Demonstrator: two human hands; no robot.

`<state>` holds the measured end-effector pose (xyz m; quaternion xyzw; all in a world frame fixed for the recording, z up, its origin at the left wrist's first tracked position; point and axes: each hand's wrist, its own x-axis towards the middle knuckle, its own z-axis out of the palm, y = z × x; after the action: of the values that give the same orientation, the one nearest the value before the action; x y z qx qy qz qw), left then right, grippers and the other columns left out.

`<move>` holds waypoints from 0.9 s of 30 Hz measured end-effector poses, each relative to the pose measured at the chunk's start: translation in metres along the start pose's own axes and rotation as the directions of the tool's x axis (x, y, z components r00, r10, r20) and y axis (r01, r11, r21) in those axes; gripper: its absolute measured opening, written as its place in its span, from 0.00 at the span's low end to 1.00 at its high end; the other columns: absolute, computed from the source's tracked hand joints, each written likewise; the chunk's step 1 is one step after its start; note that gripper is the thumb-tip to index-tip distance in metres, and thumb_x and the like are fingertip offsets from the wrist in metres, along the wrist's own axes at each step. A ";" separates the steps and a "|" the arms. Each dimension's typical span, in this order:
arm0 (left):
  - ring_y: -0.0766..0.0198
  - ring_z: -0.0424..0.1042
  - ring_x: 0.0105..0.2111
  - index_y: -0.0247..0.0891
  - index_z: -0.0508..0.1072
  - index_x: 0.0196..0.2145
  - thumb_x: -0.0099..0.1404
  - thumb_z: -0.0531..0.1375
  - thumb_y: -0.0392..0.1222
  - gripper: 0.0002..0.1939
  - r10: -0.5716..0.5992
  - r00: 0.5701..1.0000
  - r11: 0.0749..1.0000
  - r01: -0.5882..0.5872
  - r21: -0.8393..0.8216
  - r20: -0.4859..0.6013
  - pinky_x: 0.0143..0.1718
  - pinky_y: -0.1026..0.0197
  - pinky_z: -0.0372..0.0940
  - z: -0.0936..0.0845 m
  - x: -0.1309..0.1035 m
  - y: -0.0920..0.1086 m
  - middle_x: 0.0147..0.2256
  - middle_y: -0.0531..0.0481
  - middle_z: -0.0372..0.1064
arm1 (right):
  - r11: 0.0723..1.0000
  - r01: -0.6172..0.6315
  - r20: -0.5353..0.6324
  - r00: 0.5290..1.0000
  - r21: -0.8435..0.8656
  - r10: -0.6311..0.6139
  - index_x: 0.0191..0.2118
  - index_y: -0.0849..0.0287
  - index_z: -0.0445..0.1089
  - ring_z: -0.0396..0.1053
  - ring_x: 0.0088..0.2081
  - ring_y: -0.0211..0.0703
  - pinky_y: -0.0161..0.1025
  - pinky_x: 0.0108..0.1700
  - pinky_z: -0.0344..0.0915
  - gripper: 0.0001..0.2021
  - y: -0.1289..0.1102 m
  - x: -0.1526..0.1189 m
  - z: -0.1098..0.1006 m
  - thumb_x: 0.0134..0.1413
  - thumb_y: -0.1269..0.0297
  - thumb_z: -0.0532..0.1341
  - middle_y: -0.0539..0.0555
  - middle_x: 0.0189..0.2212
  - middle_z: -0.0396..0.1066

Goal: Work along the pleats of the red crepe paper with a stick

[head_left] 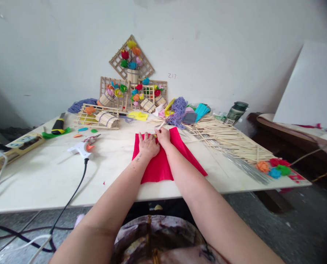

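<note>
A sheet of red crepe paper [158, 170] lies on the table in front of me. My left hand [149, 146] rests flat on its upper part, fingers spread and pressing down. Close beside it, my right hand [163, 137] is closed around a thin, pale, pointed tool [161, 125], whose kind I cannot make out. Something small and yellowish [154, 135] shows between the two hands, mostly hidden by the fingers.
A white glue gun [82, 148] with its cord lies left, near a yellow-black cutter [58, 125] and a power strip [12, 152]. Bamboo sticks [229, 135] and metal wires [243, 167] spread right. Flower-decorated lattice frames [132, 58], purple yarn [179, 110] and a bottle [235, 113] stand behind.
</note>
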<state>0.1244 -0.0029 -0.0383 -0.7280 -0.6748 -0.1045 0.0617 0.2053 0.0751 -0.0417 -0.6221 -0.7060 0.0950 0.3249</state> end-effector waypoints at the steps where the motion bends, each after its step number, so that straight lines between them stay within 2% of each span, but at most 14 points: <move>1: 0.50 0.43 0.58 0.39 0.60 0.55 0.61 0.41 0.47 0.26 -0.001 1.000 1.000 0.001 -0.002 -0.004 0.58 0.39 0.26 0.000 0.000 0.000 0.55 0.46 0.58 | 1.000 0.000 0.004 1.000 0.000 0.000 0.40 0.61 0.71 0.68 0.42 0.41 0.32 0.41 0.60 0.15 0.000 0.000 0.000 0.55 0.58 0.53 0.57 0.39 0.72; 12: 0.49 0.47 0.57 0.40 0.59 0.56 0.61 0.42 0.48 0.27 -0.004 0.999 1.000 0.004 -0.023 0.043 0.57 0.39 0.30 -0.004 0.000 0.001 0.56 0.47 0.57 | 0.999 0.002 0.038 0.999 -0.038 -0.001 0.38 0.58 0.71 0.68 0.41 0.42 0.33 0.41 0.60 0.15 0.000 0.001 0.001 0.54 0.55 0.53 0.56 0.38 0.72; 18: 0.48 0.49 0.56 0.38 0.57 0.57 0.61 0.41 0.48 0.28 -0.003 0.999 1.000 0.004 -0.023 0.033 0.57 0.38 0.33 -0.002 0.001 0.001 0.55 0.45 0.58 | 0.999 0.012 0.039 0.999 -0.044 -0.011 0.37 0.58 0.71 0.68 0.41 0.42 0.33 0.41 0.61 0.14 -0.001 0.000 0.001 0.54 0.55 0.53 0.55 0.38 0.72; 27: 0.49 0.48 0.57 0.41 0.58 0.56 0.61 0.42 0.46 0.26 0.011 0.999 1.000 -0.010 -0.014 0.042 0.57 0.36 0.28 -0.004 0.001 0.001 0.55 0.46 0.58 | 0.999 0.015 0.009 1.000 -0.032 -0.014 0.38 0.60 0.71 0.68 0.41 0.43 0.34 0.41 0.60 0.14 -0.001 -0.001 0.002 0.54 0.57 0.53 0.57 0.37 0.72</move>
<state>0.1252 -0.0026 -0.0343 -0.7340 -0.6714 -0.0934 0.0428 0.2035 0.0745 -0.0429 -0.6217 -0.7134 0.0840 0.3123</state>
